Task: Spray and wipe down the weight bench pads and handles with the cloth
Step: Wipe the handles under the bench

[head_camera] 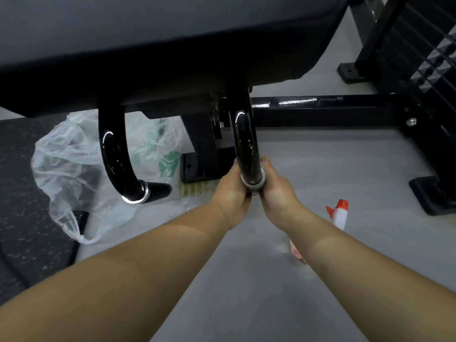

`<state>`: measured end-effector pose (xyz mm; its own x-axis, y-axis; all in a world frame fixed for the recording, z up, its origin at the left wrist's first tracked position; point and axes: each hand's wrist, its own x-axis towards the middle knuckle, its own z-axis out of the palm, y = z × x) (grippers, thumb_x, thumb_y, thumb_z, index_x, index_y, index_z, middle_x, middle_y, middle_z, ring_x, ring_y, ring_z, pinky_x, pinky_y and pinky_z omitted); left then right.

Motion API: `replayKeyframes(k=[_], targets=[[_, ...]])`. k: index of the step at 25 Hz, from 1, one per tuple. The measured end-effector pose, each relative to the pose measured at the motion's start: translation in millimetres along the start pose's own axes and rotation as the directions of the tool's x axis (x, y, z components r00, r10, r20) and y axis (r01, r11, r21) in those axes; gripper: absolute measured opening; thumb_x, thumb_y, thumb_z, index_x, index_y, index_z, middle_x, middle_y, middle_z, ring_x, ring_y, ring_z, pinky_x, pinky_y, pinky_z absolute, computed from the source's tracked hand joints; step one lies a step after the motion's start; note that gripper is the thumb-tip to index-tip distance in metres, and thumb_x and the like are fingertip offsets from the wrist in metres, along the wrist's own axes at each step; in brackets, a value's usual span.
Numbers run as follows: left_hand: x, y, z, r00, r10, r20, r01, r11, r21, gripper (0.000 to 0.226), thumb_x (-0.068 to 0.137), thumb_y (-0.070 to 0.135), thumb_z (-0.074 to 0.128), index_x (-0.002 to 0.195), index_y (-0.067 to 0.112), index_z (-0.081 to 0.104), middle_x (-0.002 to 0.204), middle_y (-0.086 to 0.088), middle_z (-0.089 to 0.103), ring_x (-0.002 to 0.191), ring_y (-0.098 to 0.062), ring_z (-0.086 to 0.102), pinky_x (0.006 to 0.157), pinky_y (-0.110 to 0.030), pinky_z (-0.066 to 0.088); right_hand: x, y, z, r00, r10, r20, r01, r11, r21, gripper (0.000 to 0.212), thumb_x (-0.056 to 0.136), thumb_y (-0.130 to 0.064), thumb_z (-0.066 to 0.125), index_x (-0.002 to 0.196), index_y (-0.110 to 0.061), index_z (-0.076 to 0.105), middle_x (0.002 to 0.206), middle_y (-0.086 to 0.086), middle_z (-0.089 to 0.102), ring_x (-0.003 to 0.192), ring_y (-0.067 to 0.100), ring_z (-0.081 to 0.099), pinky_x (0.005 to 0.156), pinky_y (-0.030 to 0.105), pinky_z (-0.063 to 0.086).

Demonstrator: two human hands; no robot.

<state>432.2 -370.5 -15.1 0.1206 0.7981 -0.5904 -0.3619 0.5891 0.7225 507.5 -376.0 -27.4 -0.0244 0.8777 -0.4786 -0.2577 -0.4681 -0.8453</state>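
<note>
Handle [246, 144] end clasped by both grips

Both grips are clenched on the same spot. My left grip [233, 193] and right grip [278, 193] wrap the lower tip of the curved black handle from either side, thumbs lying up along the tube, right at its silver collar [254, 181]. I judge the two-sided clasp is meant to rub round the whole end piece at once, which one grip could not cover. No cloth shows. If it is in play, it is buried between palms and tube, and I cannot tell.

Directly above the grips the handle curves up and vanishes under the bench pad [172, 33], which fills the top of the view. Well apart to the left of the left grip, the second handle [116, 154] hangs in the same curve, its end bare. Beyond it a crumpled plastic bag [69, 174] lies on the floor [333, 164]. The spray bottle [340, 213] sits on the floor just right of my right forearm and partly hidden by it, parked within easy reach for the next spraying, I'd guess.
</note>
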Motion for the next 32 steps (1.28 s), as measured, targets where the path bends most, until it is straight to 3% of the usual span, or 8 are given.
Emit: replayKeyframes(k=[7, 12, 16, 18, 21, 23, 27, 32], targets=[[-37, 5, -6, 0.989, 0.059, 0.139, -0.034, 0.985, -0.170, 0.050, 0.102, 0.041, 0.021, 0.121, 0.014, 0.059, 0.125, -0.003, 0.063, 0.123, -0.014, 0.053, 0.108, -0.030, 0.035, -30, -1, -3, 0.979, -0.138, 0.148, 0.125, 0.988, 0.091, 0.047, 0.098, -0.043, 0.028, 0.128, -0.022, 0.057, 0.120, -0.008, 0.065, 0.114, 0.000, 0.056, 0.098, 0.019, 0.040], [-2, 4, -2, 0.999, -0.016, 0.040, 0.023, 0.983, -0.181, 0.049, 0.102, 0.040, 0.028, 0.132, 0.007, 0.050, 0.138, -0.012, 0.051, 0.131, -0.022, 0.045, 0.114, -0.034, 0.029, -8, -7, -2, 0.998, -0.031, 0.056, 0.036, 0.994, -0.099, 0.034, 0.098, -0.047, 0.033, 0.111, -0.032, 0.061, 0.093, -0.019, 0.065, 0.092, -0.006, 0.057, 0.074, 0.010, 0.039], [9, 1, 1, 0.996, -0.083, 0.027, 0.086, 0.987, -0.137, 0.047, 0.104, 0.035, 0.026, 0.128, 0.003, 0.052, 0.136, -0.016, 0.051, 0.128, -0.026, 0.046, 0.108, -0.033, 0.034, 6, -4, -7, 0.998, 0.020, 0.052, -0.008, 0.976, -0.216, 0.031, 0.096, -0.049, 0.040, 0.097, -0.033, 0.066, 0.095, -0.012, 0.069, 0.102, 0.004, 0.059, 0.086, 0.019, 0.039], [-1, 2, 2, 0.994, -0.062, 0.090, 0.078, 0.978, -0.191, 0.049, 0.103, 0.038, 0.024, 0.120, 0.004, 0.054, 0.123, -0.010, 0.058, 0.124, -0.024, 0.050, 0.101, -0.033, 0.038, -2, -5, -5, 0.998, 0.024, 0.062, -0.018, 0.995, -0.098, 0.031, 0.098, -0.042, 0.040, 0.103, -0.027, 0.067, 0.100, -0.007, 0.071, 0.109, 0.008, 0.059, 0.094, 0.025, 0.041], [-25, 3, -2, 0.978, 0.037, 0.207, 0.030, 0.951, -0.309, 0.062, 0.098, 0.053, 0.021, 0.130, 0.009, 0.051, 0.126, -0.007, 0.060, 0.126, -0.020, 0.050, 0.110, -0.032, 0.032, -25, -8, -5, 0.982, -0.094, 0.167, 0.075, 0.991, 0.114, 0.041, 0.101, -0.034, 0.030, 0.120, -0.015, 0.061, 0.114, -0.003, 0.068, 0.112, 0.006, 0.059, 0.101, 0.025, 0.041], [-37, -2, -3, 0.968, 0.120, 0.220, -0.053, 0.956, -0.288, 0.067, 0.094, 0.058, 0.017, 0.132, 0.015, 0.050, 0.133, -0.005, 0.057, 0.128, -0.014, 0.048, 0.111, -0.030, 0.030, -35, -5, -6, 0.969, -0.154, 0.191, 0.142, 0.987, 0.073, 0.044, 0.101, -0.035, 0.025, 0.125, -0.017, 0.058, 0.117, -0.006, 0.066, 0.113, 0.001, 0.057, 0.098, 0.017, 0.044], [-20, -10, -1, 0.978, 0.164, 0.128, -0.123, 0.953, -0.276, 0.055, 0.101, 0.044, 0.020, 0.135, 0.007, 0.044, 0.133, -0.006, 0.052, 0.134, -0.017, 0.040, 0.114, -0.029, 0.026, -18, -7, -6, 0.983, -0.129, 0.130, 0.144, 0.982, -0.118, 0.034, 0.100, -0.037, 0.032, 0.108, -0.030, 0.064, 0.095, -0.020, 0.070, 0.090, -0.015, 0.060, 0.068, -0.001, 0.043], [16, -10, -3, 0.999, 0.016, 0.049, -0.003, 0.969, -0.245, 0.049, 0.104, 0.032, 0.024, 0.137, -0.001, 0.039, 0.139, -0.018, 0.042, 0.136, -0.022, 0.036, 0.109, -0.029, 0.028, 15, -8, -13, 0.991, -0.056, 0.123, 0.087, 0.961, -0.263, 0.026, 0.096, -0.032, 0.042, 0.082, -0.039, 0.063, 0.077, -0.025, 0.065, 0.067, -0.020, 0.057, 0.055, -0.002, 0.040]])
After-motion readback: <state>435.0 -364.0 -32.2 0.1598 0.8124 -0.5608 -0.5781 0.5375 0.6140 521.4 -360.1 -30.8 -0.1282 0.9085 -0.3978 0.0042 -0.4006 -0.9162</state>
